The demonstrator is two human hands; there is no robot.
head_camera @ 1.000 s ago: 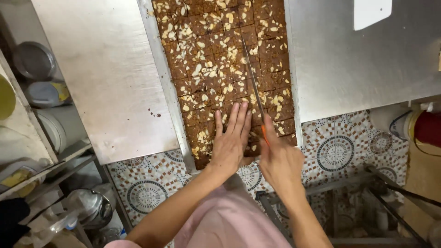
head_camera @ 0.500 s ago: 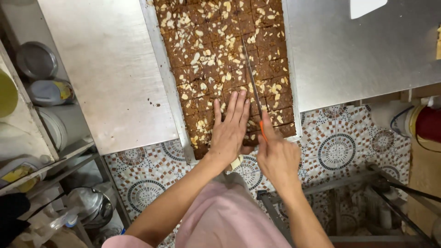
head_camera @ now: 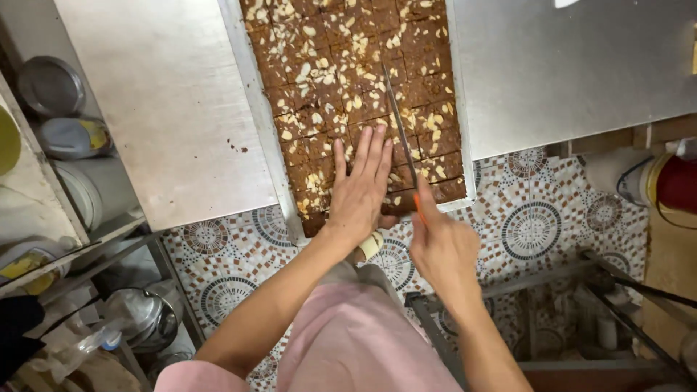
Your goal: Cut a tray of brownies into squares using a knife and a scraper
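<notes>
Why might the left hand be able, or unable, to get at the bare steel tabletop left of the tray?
Probably able: the left hand lies flat on the slab, and the tabletop beside the tray shows nothing in between.

Left hand (head_camera: 361, 190) flat, fingers spread; right hand (head_camera: 441, 247) clenched, forefinger extended.

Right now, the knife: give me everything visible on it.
The knife has a long, thin, dark metal blade and an orange handle, mostly hidden in the right hand that grips it. The blade lies along a cut line of the brown slab topped with sliced nuts, tip pointing away from the person, edge down on the surface. The left hand rests flat on the slab just beside the blade.
</notes>
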